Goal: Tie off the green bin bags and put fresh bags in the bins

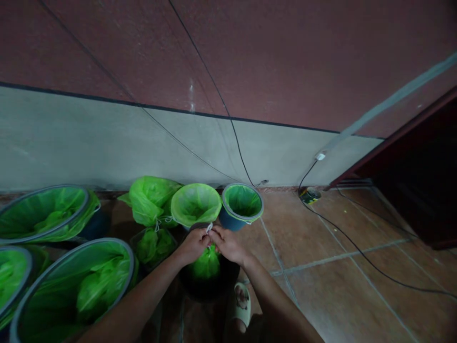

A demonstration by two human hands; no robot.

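Note:
My left hand (195, 245) and my right hand (227, 244) meet over a dark bin (200, 291), fingers closed together at the gathered neck of a green trash bag (207, 266). A white drawstring (209, 227) sticks up between the two hands. Below them, the bag hangs down in the bin's mouth. Just beyond my hands stand a bin with a light green liner (196, 205) and a blue bin with a green liner (233, 220). To the left of my hands, a tied green bag (152, 197) shows white strings at its neck.
Several large grey-rimmed bins (133, 259) with green liners crowd the left side. A wall (160, 147) runs behind everything. On the tiled floor (310, 295) at right lie a black cable (360, 255) and a small can (310, 195). A slippered foot (242, 305) is beside the dark bin.

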